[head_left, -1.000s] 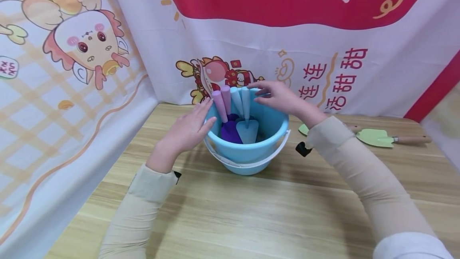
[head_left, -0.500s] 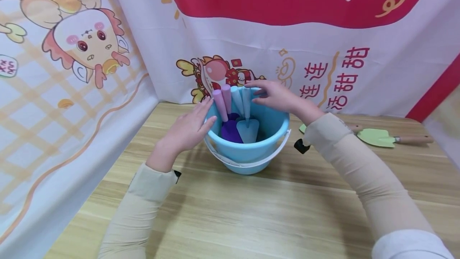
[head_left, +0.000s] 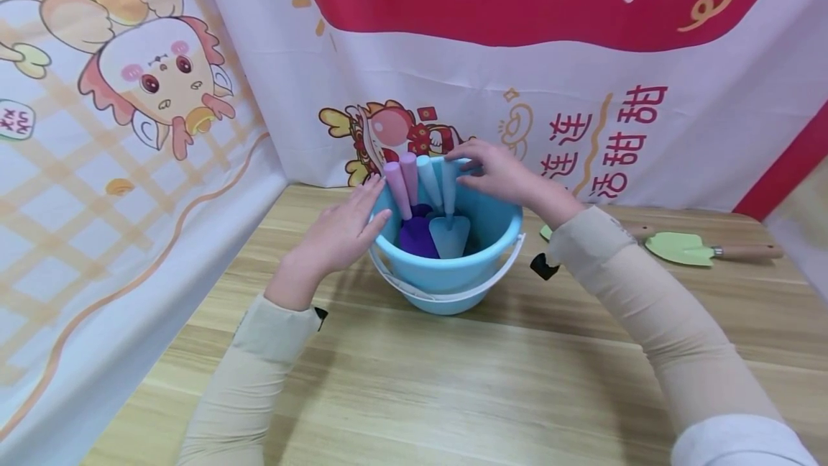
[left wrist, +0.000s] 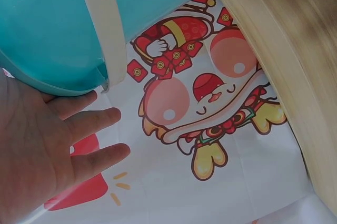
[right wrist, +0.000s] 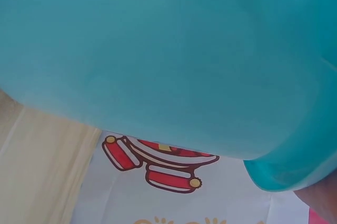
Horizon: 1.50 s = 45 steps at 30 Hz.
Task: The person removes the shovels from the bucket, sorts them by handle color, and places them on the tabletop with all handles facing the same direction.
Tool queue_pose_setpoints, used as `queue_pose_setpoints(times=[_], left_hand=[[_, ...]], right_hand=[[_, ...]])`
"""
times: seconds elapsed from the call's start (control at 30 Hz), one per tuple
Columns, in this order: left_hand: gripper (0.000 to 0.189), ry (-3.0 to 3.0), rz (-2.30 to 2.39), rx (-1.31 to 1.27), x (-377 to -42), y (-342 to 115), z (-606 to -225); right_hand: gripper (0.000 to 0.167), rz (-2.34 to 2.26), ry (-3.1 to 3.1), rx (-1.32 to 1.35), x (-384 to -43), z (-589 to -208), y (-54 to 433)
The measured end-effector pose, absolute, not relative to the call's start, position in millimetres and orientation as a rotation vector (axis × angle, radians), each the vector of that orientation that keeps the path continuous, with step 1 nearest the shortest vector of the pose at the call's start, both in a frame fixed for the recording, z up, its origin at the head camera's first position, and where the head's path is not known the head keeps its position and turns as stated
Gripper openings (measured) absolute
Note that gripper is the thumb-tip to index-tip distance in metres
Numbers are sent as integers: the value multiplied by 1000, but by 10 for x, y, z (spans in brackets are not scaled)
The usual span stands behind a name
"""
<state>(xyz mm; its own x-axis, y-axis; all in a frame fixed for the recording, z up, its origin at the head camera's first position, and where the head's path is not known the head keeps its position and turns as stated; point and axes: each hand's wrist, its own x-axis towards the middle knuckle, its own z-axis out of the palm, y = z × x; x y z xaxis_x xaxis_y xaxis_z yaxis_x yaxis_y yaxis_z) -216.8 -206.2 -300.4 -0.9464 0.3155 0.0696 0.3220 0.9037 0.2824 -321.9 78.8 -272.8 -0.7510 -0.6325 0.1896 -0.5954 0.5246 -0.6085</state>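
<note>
Light blue bucket [head_left: 443,277] stands upright on the wooden table [head_left: 414,380], just above centre in the head view. White bail [head_left: 446,298] hangs down round its 6 o'clock side. Inside, tools lean handles-up: two pink handles [head_left: 397,191] at 11 o'clock, one with a purple blade [head_left: 417,237] below; two pale blue handles [head_left: 449,189] at 12, one with a grey-blue blade [head_left: 449,237]. Blades partly overlap, lower ends hidden.

Left hand [head_left: 339,229]: fingers straight, thumb apart, flat against the rim at 9 to 10 o'clock. Right hand [head_left: 501,172]: over the rim at 1 o'clock, fingers lightly bent by the nearer blue handle's tip; can't tell if it's pinching that handle, right wrist view is mostly bucket wall. Both arms in beige sleeves [head_left: 653,315].

At 3 o'clock of the bucket, on the table: green trowel [head_left: 681,248] with wooden handle [head_left: 748,252], handle end toward 3. Second green piece [head_left: 546,232] nearer the bucket, partly behind the right arm. Printed white cloth [head_left: 278,56] behind at 12, checked cartoon cloth [head_left: 58,250] at 9.
</note>
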Motion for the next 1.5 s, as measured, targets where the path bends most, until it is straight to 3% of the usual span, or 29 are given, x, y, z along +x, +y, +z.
queue_pose_setpoints(times=[0.4, 1.5], left_hand=[[70, -3054, -466, -503, -2163, -2052, -2999], [71, -3048, -473, -522, -2167, -2062, -2989]], right_hand=[[28, -1148, 2800, -1131, -3136, -2712, 856], [34, -1594, 2679, -973, -2909, -2830, 984]])
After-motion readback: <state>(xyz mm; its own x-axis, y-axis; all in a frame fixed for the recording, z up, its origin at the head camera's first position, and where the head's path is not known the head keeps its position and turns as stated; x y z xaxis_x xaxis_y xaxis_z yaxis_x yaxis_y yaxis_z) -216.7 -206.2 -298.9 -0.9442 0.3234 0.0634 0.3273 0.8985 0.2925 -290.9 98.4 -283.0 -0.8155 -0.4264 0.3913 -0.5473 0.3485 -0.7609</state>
